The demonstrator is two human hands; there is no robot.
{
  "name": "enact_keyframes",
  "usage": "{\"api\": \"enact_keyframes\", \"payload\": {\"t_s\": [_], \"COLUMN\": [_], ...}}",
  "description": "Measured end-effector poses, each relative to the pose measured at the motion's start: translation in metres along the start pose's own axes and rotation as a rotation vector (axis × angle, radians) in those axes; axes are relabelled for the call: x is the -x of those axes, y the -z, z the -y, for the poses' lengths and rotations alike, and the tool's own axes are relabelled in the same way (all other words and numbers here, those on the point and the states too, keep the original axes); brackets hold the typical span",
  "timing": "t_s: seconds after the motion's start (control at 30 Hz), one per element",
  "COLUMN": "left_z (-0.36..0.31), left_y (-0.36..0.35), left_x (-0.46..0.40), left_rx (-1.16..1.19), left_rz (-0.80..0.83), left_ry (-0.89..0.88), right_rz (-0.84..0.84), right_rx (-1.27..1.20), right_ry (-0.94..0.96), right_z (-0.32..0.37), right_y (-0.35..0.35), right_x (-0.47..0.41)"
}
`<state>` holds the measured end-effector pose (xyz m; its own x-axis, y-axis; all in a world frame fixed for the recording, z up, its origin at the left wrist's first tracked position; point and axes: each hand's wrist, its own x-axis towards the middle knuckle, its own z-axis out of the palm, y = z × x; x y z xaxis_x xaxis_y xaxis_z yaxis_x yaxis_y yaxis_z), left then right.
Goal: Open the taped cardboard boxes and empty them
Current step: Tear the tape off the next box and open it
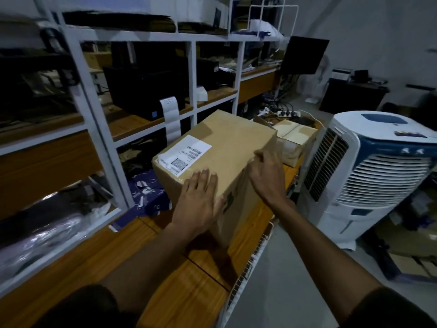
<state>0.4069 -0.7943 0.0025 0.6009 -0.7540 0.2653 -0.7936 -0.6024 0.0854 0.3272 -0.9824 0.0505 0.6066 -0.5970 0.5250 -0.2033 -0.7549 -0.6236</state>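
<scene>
A tall brown cardboard box [227, 143] stands on the wooden table [179, 292], with a white shipping label [184, 153] on its top left. My left hand [197, 204] lies flat on the near top edge, fingers straight, pressing down. My right hand [266, 171] is at the box's right top edge, fingers curled as if picking at the tape; what it pinches is hidden. Behind this box sits a second, smaller box [294, 136] with its flaps partly open.
White metal shelving [94, 119] with dark equipment rises along the left. A white and blue air cooler [369, 171] stands close on the right, across a narrow floor gap. Blue packaging [146, 195] lies left of the box. A power strip [281, 112] and cables lie at the far end.
</scene>
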Motion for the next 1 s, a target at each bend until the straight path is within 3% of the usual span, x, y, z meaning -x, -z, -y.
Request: {"api": "enact_keyframes", "payload": {"t_s": [0.33,0.43,0.53,0.63,0.77,0.83,0.9,1.0], "left_z": [0.041,0.052,0.063,0.062,0.046,0.041,0.043,0.057], "left_y": [-0.001,0.005,0.013,0.028,0.074,0.096,0.111,0.113], "left_x": [0.12,0.143,0.157,0.152,0.118,0.105,0.099,0.1], "left_rx": [0.052,0.087,0.136,0.23,0.379,0.312,0.184,0.058], "left_rz": [-0.056,-0.064,-0.116,-0.236,-0.624,-0.698,-0.585,-0.225], "left_ry": [0.128,0.151,0.167,0.199,0.188,0.22,0.343,0.513], "right_rz": [-0.221,-0.206,-0.143,0.02,0.215,0.298,0.346,0.504], "right_rx": [-0.137,-0.2,-0.231,-0.25,-0.197,-0.147,-0.072,0.092], "right_ry": [0.095,0.089,0.163,0.248,0.324,0.365,0.403,0.368], "right_z": [0.061,0.073,0.082,0.093,0.103,0.107,0.11,0.112], "right_y": [-0.001,0.0,-0.002,-0.005,-0.019,-0.025,-0.032,-0.043], "right_x": [-0.018,-0.017,-0.013,0.002,0.024,0.03,0.031,0.03]}}
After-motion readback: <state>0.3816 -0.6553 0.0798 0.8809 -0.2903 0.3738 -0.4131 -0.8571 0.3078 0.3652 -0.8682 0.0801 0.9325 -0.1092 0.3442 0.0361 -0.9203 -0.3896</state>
